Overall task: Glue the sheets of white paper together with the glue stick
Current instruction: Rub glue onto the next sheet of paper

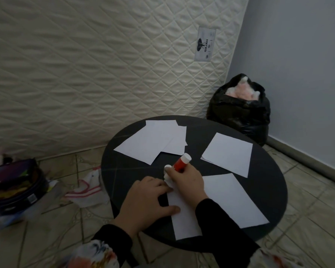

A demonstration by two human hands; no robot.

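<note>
The right hand point(184, 182) grips the glue stick point(179, 164) around its red barrel, fingers curled about it. The stick tilts, its white base pointing up and away toward the far right, its working end angled down toward the near left, at the top corner of the nearest sheet point(217, 202). Whether the glue touches the paper I cannot tell; the fingers hide the tip. The left hand point(149, 200) lies flat and spread on the round dark tabletop point(275, 194), fingertips and thumb pressing the sheet's left edge to steady it.

That sheet runs long from the far corner under the hands down toward the person's right sleeve, so the stroke, I'd judge, has to travel along that axis, toward the body. The right hand is already at the start of that line.

A loose pile of sheets point(153, 142) lies at the far left, and another sheet point(228, 153) at the far right, both apart from the hands.
</note>
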